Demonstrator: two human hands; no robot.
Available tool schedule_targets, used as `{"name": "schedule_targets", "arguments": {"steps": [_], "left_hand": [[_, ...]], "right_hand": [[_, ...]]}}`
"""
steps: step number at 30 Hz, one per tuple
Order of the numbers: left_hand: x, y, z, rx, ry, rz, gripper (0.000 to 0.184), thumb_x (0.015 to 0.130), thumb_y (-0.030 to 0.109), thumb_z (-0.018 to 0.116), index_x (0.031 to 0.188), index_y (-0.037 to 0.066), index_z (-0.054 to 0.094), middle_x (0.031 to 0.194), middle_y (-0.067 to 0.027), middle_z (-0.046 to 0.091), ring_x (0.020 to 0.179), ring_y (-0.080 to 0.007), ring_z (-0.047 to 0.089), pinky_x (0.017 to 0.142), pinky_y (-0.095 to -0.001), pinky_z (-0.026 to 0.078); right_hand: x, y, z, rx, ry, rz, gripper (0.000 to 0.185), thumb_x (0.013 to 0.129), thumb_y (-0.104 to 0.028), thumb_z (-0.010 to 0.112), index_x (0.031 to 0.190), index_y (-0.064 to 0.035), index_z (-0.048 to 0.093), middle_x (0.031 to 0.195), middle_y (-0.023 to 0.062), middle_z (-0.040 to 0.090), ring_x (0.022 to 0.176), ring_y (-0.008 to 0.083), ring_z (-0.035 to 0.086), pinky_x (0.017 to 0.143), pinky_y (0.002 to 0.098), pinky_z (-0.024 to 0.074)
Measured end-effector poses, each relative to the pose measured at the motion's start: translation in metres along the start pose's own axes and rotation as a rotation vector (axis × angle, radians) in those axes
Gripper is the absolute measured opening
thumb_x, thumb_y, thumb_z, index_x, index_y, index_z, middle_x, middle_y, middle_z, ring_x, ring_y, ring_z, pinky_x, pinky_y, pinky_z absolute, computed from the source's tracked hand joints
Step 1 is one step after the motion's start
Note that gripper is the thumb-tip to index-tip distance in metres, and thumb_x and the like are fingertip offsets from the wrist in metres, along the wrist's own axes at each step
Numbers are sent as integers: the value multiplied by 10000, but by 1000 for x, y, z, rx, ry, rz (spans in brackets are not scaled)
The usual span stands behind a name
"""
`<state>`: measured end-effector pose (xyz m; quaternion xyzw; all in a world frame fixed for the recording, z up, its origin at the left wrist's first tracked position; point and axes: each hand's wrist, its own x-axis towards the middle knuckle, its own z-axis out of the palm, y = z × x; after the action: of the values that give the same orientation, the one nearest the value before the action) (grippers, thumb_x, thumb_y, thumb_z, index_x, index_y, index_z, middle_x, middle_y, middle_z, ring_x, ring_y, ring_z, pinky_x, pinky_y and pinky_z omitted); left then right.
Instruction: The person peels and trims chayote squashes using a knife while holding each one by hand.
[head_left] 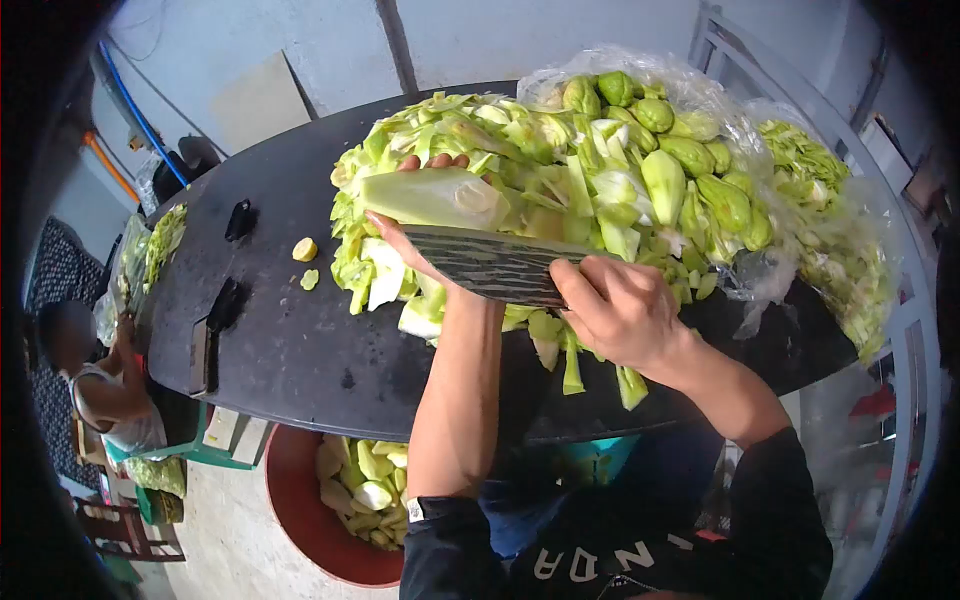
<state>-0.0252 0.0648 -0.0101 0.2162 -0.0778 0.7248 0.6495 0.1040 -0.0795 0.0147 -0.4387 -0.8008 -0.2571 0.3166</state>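
A blue hose slants near the pale wall, and a metal railing stands at right.

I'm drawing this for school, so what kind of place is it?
Probably a vegetable-preparation workroom: there's a big knife, heaped green peelings and a red tub of pale vegetables.

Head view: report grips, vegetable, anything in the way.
Left grip holding pale-green oblong vegetable. Right grip holding dark, striped, broad knife; vegetable contact unclear. Green-and-white scraps heaped beneath.
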Motion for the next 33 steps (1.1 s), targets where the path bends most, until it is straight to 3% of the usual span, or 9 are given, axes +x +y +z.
{"name": "schedule_targets", "arguments": {"steps": [5, 7, 9, 11, 13, 15, 17, 18, 33], "left_hand": [[-3, -1, 0, 74, -25, -13, 639, 980, 641, 348, 1214, 72, 520, 1069, -144, 587, 1010, -292, 556, 911, -420, 470], [-4, -1, 1, -104, -110, -71, 634, 978, 642, 354, 1214, 79, 523, 1059, -128, 575, 1019, -285, 546, 925, -412, 463], [-3, -4, 2, -185, -114, -28, 625, 981, 635, 357, 1210, 79, 525, 1065, -128, 577, 1027, -286, 552, 917, -423, 468], [-1, -4, -2, -40, -149, -24, 615, 989, 622, 346, 1204, 75, 526, 1071, -126, 576, 1035, -278, 554, 929, -428, 464], [-7, -5, 0, -87, -165, -70, 576, 995, 585, 366, 1203, 70, 523, 1073, -119, 576, 1042, -270, 553, 949, -426, 452], [-13, -16, 1, -137, -186, -116, 538, 1000, 547, 387, 1202, 66, 519, 1075, -113, 576, 1050, -262, 551, 970, -424, 440], [-21, -34, -1, -37, -33, -48, 451, 995, 453, 429, 1209, 65, 512, 1083, -101, 572, 1071, -252, 547, 1015, -417, 409], [-22, -33, -1, -81, -100, -69, 397, 979, 377, 450, 1218, 65, 507, 1095, -94, 564, 1092, -239, 539, 1045, -410, 383], [-22, -30, 3, -42, -116, -68, 358, 985, 340, 434, 1201, 61, 496, 1066, -99, 548, 1068, -224, 522, 1031, -378, 396]], "right_hand": [[-5, 1, 4, -24, 16, 1, 215, 788, -61, 637, 994, -22, 589, 652, 36, 473, 533, 187, 568, 456, 313, 489], [-9, 1, 2, 38, -78, 52, 480, 637, -64, 767, 1079, -1, 589, 738, 70, 519, 585, 234, 585, 477, 351, 480], [-10, 1, 2, 53, -80, 64, 465, 640, -65, 765, 1065, -3, 588, 732, 68, 514, 579, 234, 583, 471, 352, 477], [-8, 2, 3, 67, -78, 71, 449, 643, -67, 763, 1052, -5, 588, 726, 67, 508, 572, 234, 580, 465, 354, 474], [-4, 2, 2, 23, -16, 34, 206, 799, -72, 631, 991, -26, 574, 648, 45, 478, 512, 192, 576, 433, 318, 486], [1, 3, 5, 21, -23, 60, 212, 799, -75, 628, 998, -27, 574, 654, 46, 482, 514, 194, 579, 432, 317, 487], [3, 2, 7, 22, -30, 86, 219, 799, -79, 625, 1005, -28, 573, 659, 47, 485, 517, 195, 582, 431, 316, 488], [2, 1, 8, 16, -13, 78, 227, 798, -80, 624, 1013, -29, 573, 667, 49, 491, 518, 196, 585, 429, 316, 489], [-1, -7, 16, -18, 19, 117, 275, 785, -79, 618, 1045, -16, 553, 689, 68, 507, 539, 199, 599, 412, 315, 479]]}}
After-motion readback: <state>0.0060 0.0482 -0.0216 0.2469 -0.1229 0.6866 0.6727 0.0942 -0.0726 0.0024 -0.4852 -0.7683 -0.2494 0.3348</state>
